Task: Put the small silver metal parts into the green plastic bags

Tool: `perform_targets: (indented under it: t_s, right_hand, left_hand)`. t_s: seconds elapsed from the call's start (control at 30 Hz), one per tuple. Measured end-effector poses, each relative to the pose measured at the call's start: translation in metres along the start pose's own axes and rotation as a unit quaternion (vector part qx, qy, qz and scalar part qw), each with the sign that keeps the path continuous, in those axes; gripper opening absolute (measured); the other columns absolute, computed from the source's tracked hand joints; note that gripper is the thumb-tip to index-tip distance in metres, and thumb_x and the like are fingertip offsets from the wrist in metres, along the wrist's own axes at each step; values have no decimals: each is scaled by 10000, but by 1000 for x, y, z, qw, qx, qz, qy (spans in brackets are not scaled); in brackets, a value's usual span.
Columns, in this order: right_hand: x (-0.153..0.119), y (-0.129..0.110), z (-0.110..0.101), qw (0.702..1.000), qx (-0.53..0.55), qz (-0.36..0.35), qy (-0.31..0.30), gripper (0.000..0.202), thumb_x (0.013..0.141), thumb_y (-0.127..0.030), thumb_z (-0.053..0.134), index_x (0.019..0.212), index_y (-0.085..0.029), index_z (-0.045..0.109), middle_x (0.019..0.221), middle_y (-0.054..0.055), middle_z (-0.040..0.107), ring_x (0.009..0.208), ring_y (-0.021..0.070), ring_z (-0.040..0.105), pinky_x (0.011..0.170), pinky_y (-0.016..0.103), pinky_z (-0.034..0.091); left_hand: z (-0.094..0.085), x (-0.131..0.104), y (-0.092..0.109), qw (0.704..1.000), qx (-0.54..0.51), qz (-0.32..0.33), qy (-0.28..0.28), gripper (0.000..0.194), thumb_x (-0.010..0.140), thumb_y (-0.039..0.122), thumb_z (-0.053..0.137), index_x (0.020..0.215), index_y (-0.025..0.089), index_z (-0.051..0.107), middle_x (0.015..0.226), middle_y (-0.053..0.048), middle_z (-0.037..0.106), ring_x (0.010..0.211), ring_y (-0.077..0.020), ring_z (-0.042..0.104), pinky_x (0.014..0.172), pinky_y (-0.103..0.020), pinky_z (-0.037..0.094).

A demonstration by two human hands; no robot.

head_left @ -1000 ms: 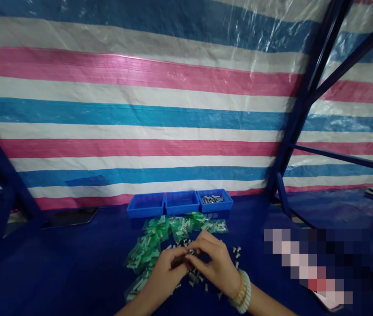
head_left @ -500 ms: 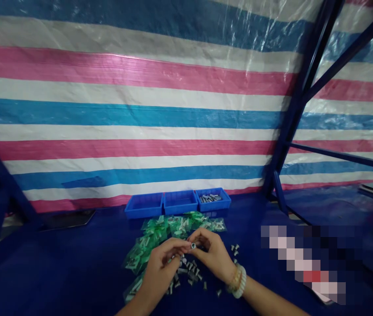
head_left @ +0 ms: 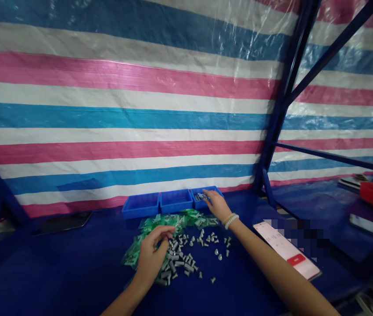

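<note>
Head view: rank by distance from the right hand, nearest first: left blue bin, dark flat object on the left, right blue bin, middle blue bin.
1. Right blue bin: right hand is over it
2. Middle blue bin: next bin to the left
3. Left blue bin: left end of the row
4. Dark flat object: well left of the bins

right hand (head_left: pixel 218 205): chunky white bracelet (head_left: pixel 231 220), gold-toned bracelet (head_left: pixel 227 217) at wrist | left hand (head_left: pixel 151 252): bare | forearms (head_left: pixel 268 256): bare

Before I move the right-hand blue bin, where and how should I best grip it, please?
I'd pinch the right-hand blue bin by its raised right wall, coming from the right, because its left wall sits close beside the middle bin.
</note>
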State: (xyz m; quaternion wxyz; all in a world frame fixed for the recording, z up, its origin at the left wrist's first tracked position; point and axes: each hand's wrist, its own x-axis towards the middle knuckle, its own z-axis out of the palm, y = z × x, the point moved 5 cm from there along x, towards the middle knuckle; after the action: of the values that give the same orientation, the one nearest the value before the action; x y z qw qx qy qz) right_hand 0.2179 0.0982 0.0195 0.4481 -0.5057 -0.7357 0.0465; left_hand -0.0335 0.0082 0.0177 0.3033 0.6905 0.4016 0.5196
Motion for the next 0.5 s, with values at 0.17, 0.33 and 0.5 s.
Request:
perform_targets:
  t_s: [0.17, 0.33, 0.5]
  right_hand:
    - [-60, -61, 4, 995, 4, -43, -87, 144, 833, -117, 588, 929, -192, 664, 851, 42, 691, 845, 201, 628, 799, 324, 493]
    - [-110, -118, 14, 976, -26, -62, -208, 54, 773, -199, 684, 787, -191, 633, 774, 19, 646, 807, 194, 580, 791, 304, 447]
    - [-124, -113, 27, 970, -75, -9, -232, 99, 743, -201, 701, 820, -182, 643, 845, 40, 633, 886, 219, 563, 853, 325, 421]
  left_hand:
    - [-6, 2, 2, 1000, 3, -3, 19, 222, 774, 163, 529, 910, 172, 704, 824, -50, 710, 778, -201, 672, 764, -321, 535]
    - [-7, 3, 8, 997, 40, 54, 43, 238, 777, 128, 505, 903, 188, 698, 831, -33, 694, 763, -192, 659, 750, -317, 522]
    - [-4, 0, 11, 993, 66, 93, 41, 257, 787, 99, 479, 916, 190, 683, 840, -25, 676, 760, -182, 645, 726, -305, 510]
